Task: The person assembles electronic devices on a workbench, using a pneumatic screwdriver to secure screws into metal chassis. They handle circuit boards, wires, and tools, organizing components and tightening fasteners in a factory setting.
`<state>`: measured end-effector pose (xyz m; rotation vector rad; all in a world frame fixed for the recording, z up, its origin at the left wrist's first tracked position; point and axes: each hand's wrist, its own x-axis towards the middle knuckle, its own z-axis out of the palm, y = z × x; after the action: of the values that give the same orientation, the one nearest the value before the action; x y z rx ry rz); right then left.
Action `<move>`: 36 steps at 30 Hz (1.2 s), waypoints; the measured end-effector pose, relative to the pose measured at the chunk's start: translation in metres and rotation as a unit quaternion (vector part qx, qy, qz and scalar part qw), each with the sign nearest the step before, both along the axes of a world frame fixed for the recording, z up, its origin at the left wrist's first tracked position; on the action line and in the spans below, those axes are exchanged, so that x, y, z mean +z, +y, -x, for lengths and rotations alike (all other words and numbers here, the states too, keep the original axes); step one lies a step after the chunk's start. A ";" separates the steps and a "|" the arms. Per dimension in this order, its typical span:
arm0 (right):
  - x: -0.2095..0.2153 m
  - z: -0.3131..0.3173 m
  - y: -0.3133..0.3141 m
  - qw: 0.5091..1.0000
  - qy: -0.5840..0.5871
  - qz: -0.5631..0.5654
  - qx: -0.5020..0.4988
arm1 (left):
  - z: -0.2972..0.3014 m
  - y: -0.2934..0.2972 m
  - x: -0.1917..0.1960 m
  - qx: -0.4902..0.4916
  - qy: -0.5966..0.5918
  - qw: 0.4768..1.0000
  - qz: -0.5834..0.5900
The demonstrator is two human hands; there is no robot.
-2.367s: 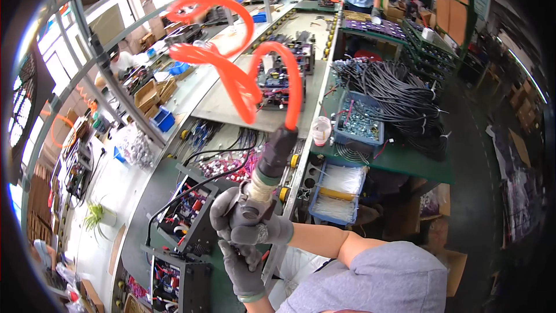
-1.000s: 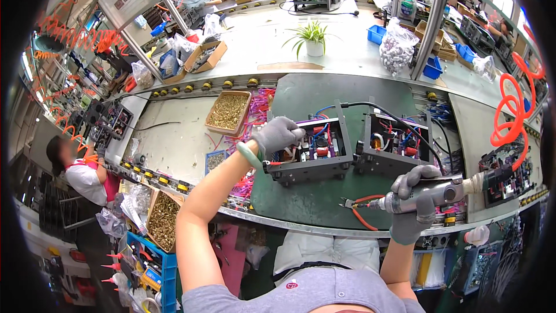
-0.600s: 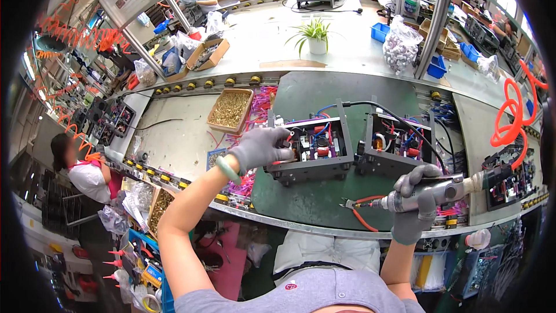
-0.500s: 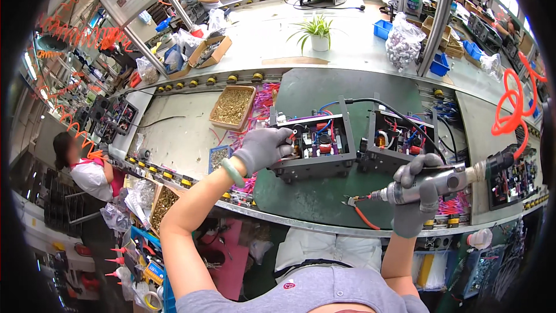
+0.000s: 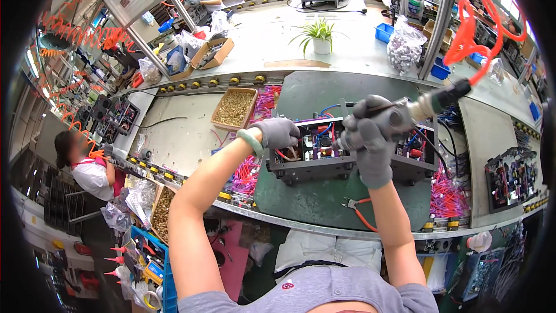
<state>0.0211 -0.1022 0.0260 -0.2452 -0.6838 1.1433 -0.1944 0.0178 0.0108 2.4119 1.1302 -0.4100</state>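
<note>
My left hand, in a grey glove, is at the left end of an open black metal chassis packed with wires and circuit parts. Its fingers are pinched; what lies between them is hidden. A red wire shows just below them. My right hand, also gloved, grips a silver air screwdriver held tilted over the chassis. The tool's front end points left and down into the chassis interior. Behind my right wrist stands a second open chassis, partly covered. Cutting pliers with red handles lie on the green mat.
A tray of brass-coloured screws sits left of the mat, near bundles of pink cable ties. An orange coiled air hose rises from the screwdriver. Another open unit stands at the right. A potted plant is across the bench.
My right hand has carried the screwdriver up and left, from above the pliers to over the near chassis. The hose swung along with it. My left hand shifted slightly right, staying at the chassis's left end.
</note>
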 end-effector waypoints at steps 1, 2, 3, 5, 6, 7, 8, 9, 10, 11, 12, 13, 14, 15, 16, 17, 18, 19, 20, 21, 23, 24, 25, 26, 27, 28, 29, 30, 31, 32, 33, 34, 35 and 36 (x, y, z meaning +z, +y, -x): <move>-0.004 0.006 0.013 1.000 -0.006 0.015 -0.026 | 0.000 0.000 -0.002 0.000 -0.015 1.000 -0.014; -0.005 0.013 0.024 0.999 -0.021 0.025 -0.029 | -0.002 -0.004 0.003 0.011 -0.009 1.000 -0.009; -0.007 0.019 0.034 0.998 -0.036 0.035 -0.033 | -0.002 -0.005 0.003 0.011 -0.004 1.000 -0.011; -0.012 0.027 0.048 0.996 -0.063 0.050 -0.025 | -0.001 -0.004 0.003 0.011 0.002 1.000 -0.019; -0.015 0.030 0.054 0.996 -0.072 0.057 -0.013 | 0.000 -0.004 0.005 0.003 0.010 1.000 -0.023; -0.020 0.034 0.061 0.995 -0.083 0.064 -0.003 | -0.001 -0.004 0.006 0.002 0.015 1.000 -0.024; -0.025 0.039 0.069 0.990 -0.114 0.054 -0.058 | -0.003 -0.004 0.006 0.000 0.020 0.999 -0.025; -0.028 0.039 0.072 0.990 -0.121 0.062 -0.043 | -0.004 -0.003 0.006 -0.003 0.025 0.999 -0.025; -0.029 0.040 0.072 0.989 -0.126 0.071 -0.025 | -0.001 -0.002 0.003 0.003 0.024 0.999 -0.023; -0.030 0.041 0.073 0.988 -0.132 0.080 -0.008 | 0.000 -0.001 0.001 0.004 0.028 0.999 -0.025; -0.040 0.044 0.080 0.986 -0.155 0.063 -0.023 | 0.000 -0.001 0.001 0.005 0.031 0.999 -0.026; -0.044 0.046 0.083 0.984 -0.166 0.050 -0.035 | 0.000 -0.002 0.000 0.007 0.035 0.999 -0.027; -0.046 0.047 0.087 0.982 -0.177 0.038 -0.048 | -0.001 -0.004 0.002 0.006 0.031 0.999 -0.029; -0.049 0.048 0.089 0.980 -0.187 0.025 -0.061 | -0.001 -0.004 0.004 0.004 0.031 0.999 -0.030; -0.047 0.049 0.088 0.980 -0.191 0.031 -0.045 | -0.001 -0.004 0.004 0.002 0.029 0.999 -0.030; -0.043 0.050 0.085 0.980 -0.196 0.038 -0.028 | -0.002 -0.005 0.004 0.000 0.027 0.999 -0.030; -0.041 0.052 0.084 0.979 -0.200 0.044 -0.011 | -0.002 -0.005 0.004 0.008 0.030 0.999 -0.034; -0.041 0.056 0.086 0.975 -0.222 0.019 -0.027 | -0.002 -0.007 0.005 0.017 0.034 0.999 -0.038; -0.041 0.061 0.090 0.969 -0.243 -0.007 -0.042 | -0.002 -0.009 0.005 0.026 0.038 0.998 -0.043; -0.041 0.067 0.094 0.962 -0.265 -0.032 -0.057 | 0.000 -0.013 0.003 0.037 0.021 0.997 -0.062; -0.035 0.072 0.097 0.944 -0.325 -0.013 -0.058 | 0.000 -0.021 0.000 0.050 -0.014 0.993 -0.103; -0.036 0.075 0.102 0.939 -0.339 -0.017 -0.053 | 0.006 -0.030 0.002 0.092 -0.114 0.985 -0.095; -0.036 0.080 0.105 0.936 -0.350 -0.024 -0.043 | 0.017 -0.034 -0.002 0.189 -0.251 0.947 -0.073; -0.036 0.081 0.108 0.913 -0.402 -0.037 -0.061 | 0.029 -0.032 -0.011 0.279 -0.380 0.880 -0.050; -0.035 0.081 0.107 0.918 -0.393 -0.037 -0.036 | 0.043 -0.033 -0.019 0.359 -0.500 0.788 -0.027; -0.034 0.080 0.107 0.922 -0.385 -0.036 -0.013 | 0.065 -0.036 -0.021 0.400 -0.594 0.693 0.075; -0.031 0.078 0.107 0.926 -0.375 -0.036 0.007 | 0.084 -0.041 -0.023 0.427 -0.671 0.580 0.175; -0.031 0.076 0.108 0.923 -0.381 -0.053 0.015 | 0.098 -0.047 -0.035 0.441 -0.683 0.550 0.192; -0.032 0.078 0.108 0.922 -0.383 -0.057 0.016 | 0.112 -0.057 -0.055 0.457 -0.693 0.517 0.208; -0.031 0.078 0.109 0.920 -0.387 -0.060 0.016 | 0.119 -0.070 -0.069 0.472 -0.703 0.483 0.225; -0.033 0.075 0.110 0.918 -0.392 -0.061 0.014 | 0.114 -0.090 -0.073 0.478 -0.699 0.468 0.254; -0.032 0.072 0.104 0.925 -0.377 -0.047 -0.020 | 0.104 -0.111 -0.072 0.481 -0.694 0.455 0.282; -0.029 0.073 0.093 0.932 -0.358 -0.038 -0.050 | 0.098 -0.134 -0.078 0.486 -0.689 0.451 0.293; -0.025 0.077 0.082 0.937 -0.339 -0.030 -0.072 | 0.091 -0.164 -0.072 0.474 -0.671 0.486 0.298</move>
<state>-0.0556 -0.0206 0.0006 -0.6444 -1.2847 0.8844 -0.2852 -0.1462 -0.0616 0.5849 0.9299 1.1011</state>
